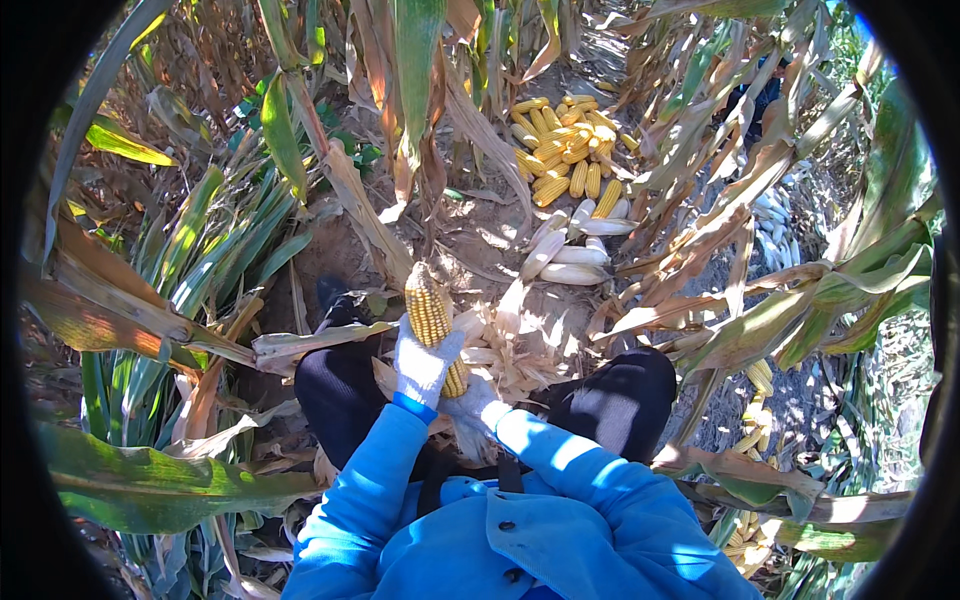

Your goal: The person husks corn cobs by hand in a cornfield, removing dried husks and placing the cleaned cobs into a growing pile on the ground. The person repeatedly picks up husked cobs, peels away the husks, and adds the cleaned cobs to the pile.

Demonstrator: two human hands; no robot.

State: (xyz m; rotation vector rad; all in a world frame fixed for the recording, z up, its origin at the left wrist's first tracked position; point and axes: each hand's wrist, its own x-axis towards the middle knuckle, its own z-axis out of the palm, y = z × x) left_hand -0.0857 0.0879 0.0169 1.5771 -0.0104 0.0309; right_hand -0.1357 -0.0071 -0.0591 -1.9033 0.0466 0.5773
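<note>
My left hand (426,361), in a pale work glove, is wrapped around an ear of corn (428,304). The ear is tilted, its yellow kernels bare and its tip pointing away from me. At its lower end my right hand (472,405), gloved too, closes around the base; its fingertips are partly hidden. Pale husk (474,442) hangs below that hand. Torn dry husks (525,367) lie on the ground between my knees. Just beyond them are several ears still in whitish husk (576,264).
Farther off, a pile of husked yellow ears (562,146) lies on the soil. Dry corn stalks and leaves (360,199) rise close on both sides. More yellow ears (756,420) and whitish ears (776,225) lie to the right. A person (761,97) is partly hidden behind stalks.
</note>
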